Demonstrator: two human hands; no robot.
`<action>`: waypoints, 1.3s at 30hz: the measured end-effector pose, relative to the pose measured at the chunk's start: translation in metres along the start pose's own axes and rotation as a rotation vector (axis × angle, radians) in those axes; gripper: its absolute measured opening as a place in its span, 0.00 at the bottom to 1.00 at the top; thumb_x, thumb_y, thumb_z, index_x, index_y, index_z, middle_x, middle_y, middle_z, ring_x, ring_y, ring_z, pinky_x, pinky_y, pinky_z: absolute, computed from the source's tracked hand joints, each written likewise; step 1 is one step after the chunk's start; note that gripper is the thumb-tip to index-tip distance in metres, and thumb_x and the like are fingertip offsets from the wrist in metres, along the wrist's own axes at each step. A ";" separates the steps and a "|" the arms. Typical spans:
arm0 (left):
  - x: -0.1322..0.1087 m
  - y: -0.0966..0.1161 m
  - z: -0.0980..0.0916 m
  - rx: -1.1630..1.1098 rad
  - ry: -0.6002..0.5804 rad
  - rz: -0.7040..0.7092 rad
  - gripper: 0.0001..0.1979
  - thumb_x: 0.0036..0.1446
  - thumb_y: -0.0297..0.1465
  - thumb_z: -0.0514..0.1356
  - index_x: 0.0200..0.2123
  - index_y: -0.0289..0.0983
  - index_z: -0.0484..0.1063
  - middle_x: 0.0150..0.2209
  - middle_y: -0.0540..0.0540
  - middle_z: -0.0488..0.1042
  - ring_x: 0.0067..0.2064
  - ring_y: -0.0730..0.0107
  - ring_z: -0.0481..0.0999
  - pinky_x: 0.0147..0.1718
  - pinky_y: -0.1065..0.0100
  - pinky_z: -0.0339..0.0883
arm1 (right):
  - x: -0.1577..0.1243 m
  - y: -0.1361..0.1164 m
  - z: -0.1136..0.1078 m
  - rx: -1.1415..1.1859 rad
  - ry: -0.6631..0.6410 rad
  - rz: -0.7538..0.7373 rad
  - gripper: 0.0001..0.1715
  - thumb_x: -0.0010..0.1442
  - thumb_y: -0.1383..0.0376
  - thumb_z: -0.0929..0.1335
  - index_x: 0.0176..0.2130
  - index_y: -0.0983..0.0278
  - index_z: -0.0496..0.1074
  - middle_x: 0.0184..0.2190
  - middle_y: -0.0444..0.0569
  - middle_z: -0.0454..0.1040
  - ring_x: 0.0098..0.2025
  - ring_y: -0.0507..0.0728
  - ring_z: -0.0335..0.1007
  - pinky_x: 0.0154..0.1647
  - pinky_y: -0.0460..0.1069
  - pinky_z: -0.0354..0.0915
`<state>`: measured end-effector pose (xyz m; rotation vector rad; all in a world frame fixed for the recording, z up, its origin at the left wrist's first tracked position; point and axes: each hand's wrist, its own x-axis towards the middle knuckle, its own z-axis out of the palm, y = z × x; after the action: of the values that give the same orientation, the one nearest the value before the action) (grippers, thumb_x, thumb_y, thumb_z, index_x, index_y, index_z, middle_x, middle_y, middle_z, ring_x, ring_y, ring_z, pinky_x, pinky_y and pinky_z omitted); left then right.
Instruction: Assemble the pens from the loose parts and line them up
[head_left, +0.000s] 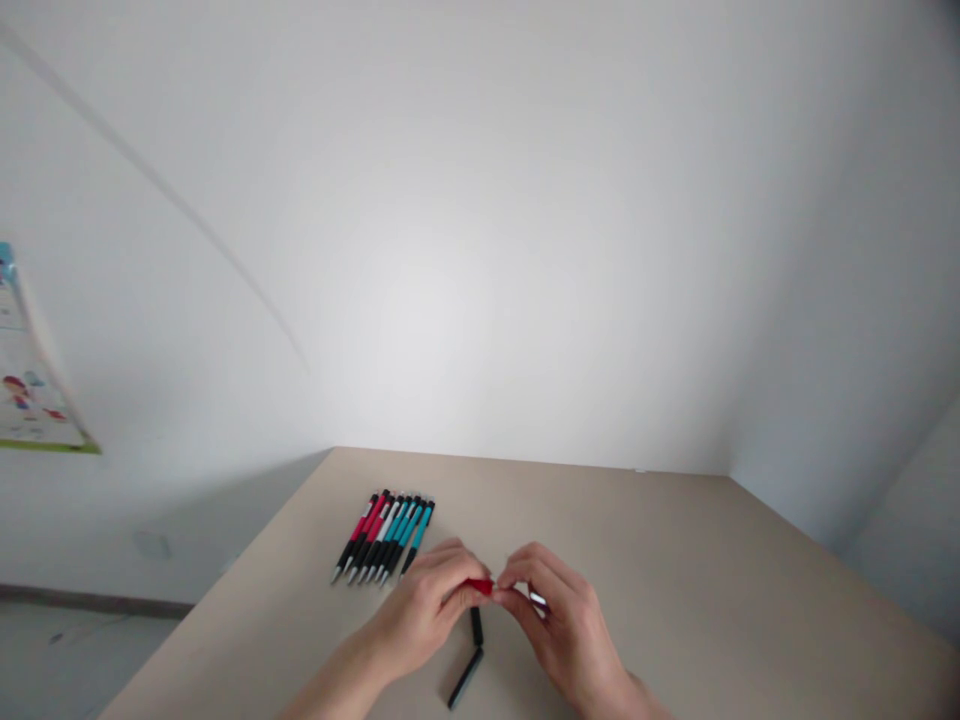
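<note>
Close together over the table, my two hands meet at a small red pen barrel [481, 586]. My left hand [429, 603] is closed in a pinch around this barrel, hiding most of it. At the barrel's right end, the fingertips of my right hand [553, 620] are pinched on something too small to make out. A shiny pale piece [538, 600] shows between the fingers of that hand; its kind is unclear. Beneath the hands lie a short black pen part [477, 627] and a second black part [465, 679], nearly end to end at an angle.
A row of several pens [386, 538] with pink, white and teal barrels and black grips lies left of my hands. The beige table [622, 530] meets a white wall [480, 250] at its back edge. A poster [34, 390] hangs at far left.
</note>
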<state>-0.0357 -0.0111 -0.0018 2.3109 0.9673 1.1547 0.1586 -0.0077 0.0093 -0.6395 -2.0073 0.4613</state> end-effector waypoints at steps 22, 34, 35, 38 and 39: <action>-0.001 0.009 -0.002 -0.024 -0.052 -0.096 0.08 0.61 0.23 0.54 0.37 0.37 0.73 0.34 0.47 0.75 0.38 0.69 0.72 0.38 0.72 0.64 | -0.002 -0.002 -0.009 -0.104 -0.243 0.196 0.18 0.65 0.52 0.62 0.49 0.59 0.63 0.36 0.46 0.73 0.36 0.54 0.70 0.37 0.46 0.63; -0.005 -0.002 0.002 -0.121 0.044 -0.141 0.12 0.67 0.34 0.49 0.38 0.37 0.69 0.32 0.47 0.75 0.33 0.70 0.73 0.35 0.73 0.63 | 0.004 -0.007 -0.013 -0.180 -0.351 0.185 0.14 0.70 0.62 0.52 0.42 0.59 0.63 0.32 0.45 0.72 0.31 0.53 0.67 0.33 0.46 0.57; -0.005 -0.002 0.002 -0.110 0.043 -0.143 0.12 0.67 0.34 0.48 0.38 0.37 0.69 0.31 0.47 0.74 0.33 0.70 0.73 0.35 0.73 0.63 | 0.004 -0.007 -0.013 -0.183 -0.361 0.194 0.14 0.70 0.61 0.53 0.42 0.59 0.63 0.33 0.44 0.72 0.31 0.53 0.67 0.33 0.46 0.57; -0.005 0.001 0.001 -0.065 0.017 -0.126 0.12 0.67 0.33 0.48 0.37 0.37 0.69 0.32 0.47 0.74 0.34 0.70 0.73 0.36 0.73 0.63 | 0.003 -0.009 -0.013 -0.202 -0.366 0.219 0.13 0.70 0.60 0.54 0.44 0.59 0.63 0.35 0.45 0.72 0.34 0.54 0.69 0.35 0.46 0.57; -0.005 0.003 0.000 -0.050 0.004 -0.114 0.12 0.67 0.33 0.48 0.38 0.37 0.69 0.32 0.47 0.74 0.35 0.70 0.73 0.36 0.73 0.63 | 0.003 -0.011 -0.014 -0.206 -0.369 0.214 0.12 0.70 0.60 0.54 0.44 0.59 0.63 0.36 0.46 0.72 0.35 0.54 0.69 0.36 0.47 0.57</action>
<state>-0.0366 -0.0168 -0.0030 2.1847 1.0449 1.1251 0.1664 -0.0136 0.0244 -0.9594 -2.3673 0.5341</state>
